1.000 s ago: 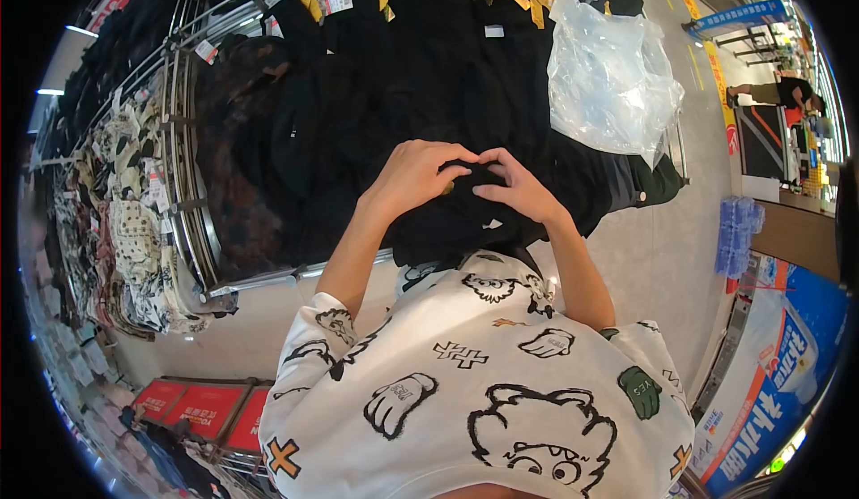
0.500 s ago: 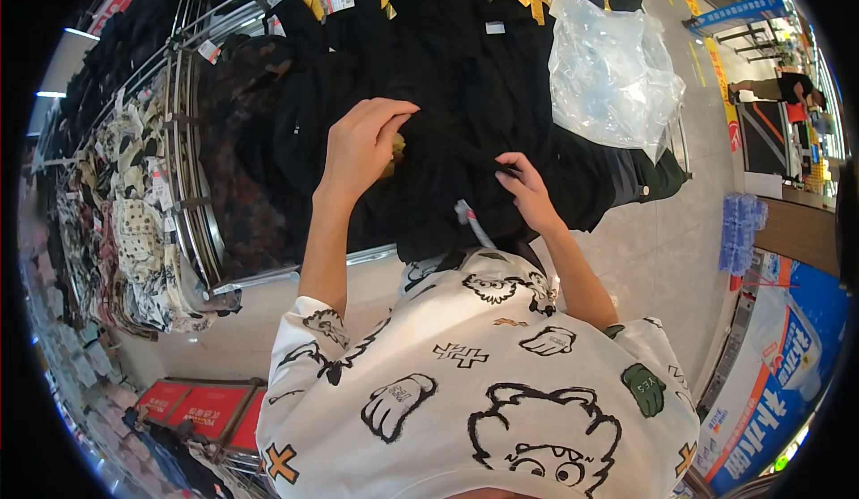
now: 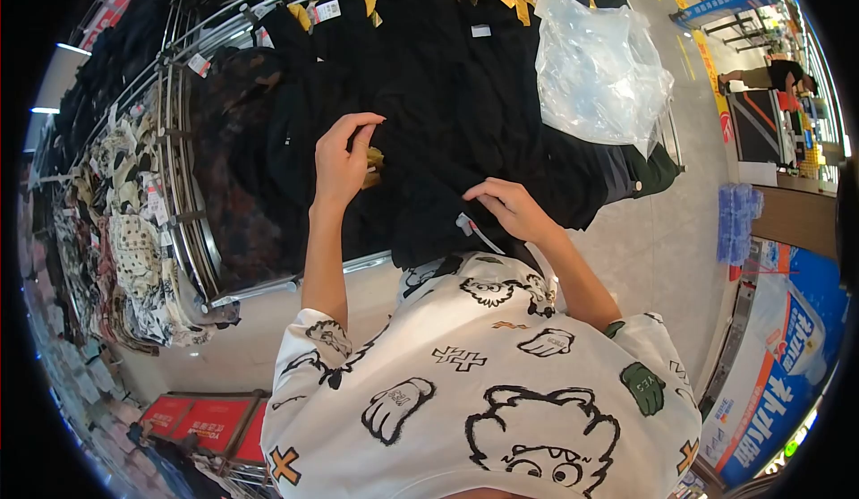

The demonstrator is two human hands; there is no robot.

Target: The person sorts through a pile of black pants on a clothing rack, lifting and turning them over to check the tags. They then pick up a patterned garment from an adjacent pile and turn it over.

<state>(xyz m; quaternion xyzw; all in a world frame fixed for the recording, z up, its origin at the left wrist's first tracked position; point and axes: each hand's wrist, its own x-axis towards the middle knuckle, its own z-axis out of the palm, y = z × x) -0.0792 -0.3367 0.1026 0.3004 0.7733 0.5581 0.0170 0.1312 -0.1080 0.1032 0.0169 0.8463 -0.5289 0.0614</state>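
Note:
Black cloth, apparently a garment (image 3: 429,154), is spread between my two hands on top of the rack. My left hand (image 3: 344,161) is bent over its left side, fingers and thumb closed on the dark fabric. Beside that thumb shows a small yellow-brown piece (image 3: 374,170). My right hand (image 3: 514,209) pinches the cloth nearer my body, on the right; the fold between its fingers is hard to see. A whitish tag or strip (image 3: 467,225) lies on the black fabric just below that hand. The garment's outline merges with the other black clothes.
Black clothes with yellow strips and white price tags (image 3: 327,10) hang along the metal rack (image 3: 183,186). A clear plastic bag (image 3: 601,69) lies at its right. Patterned clothes (image 3: 134,248) hang at left. A person (image 3: 778,76) is far right, near blue bottles (image 3: 739,221).
My left hand has shifted slightly left and down across the cloth. My right hand has moved left and a little lower, its fingers now pointing left. The view has shifted slightly.

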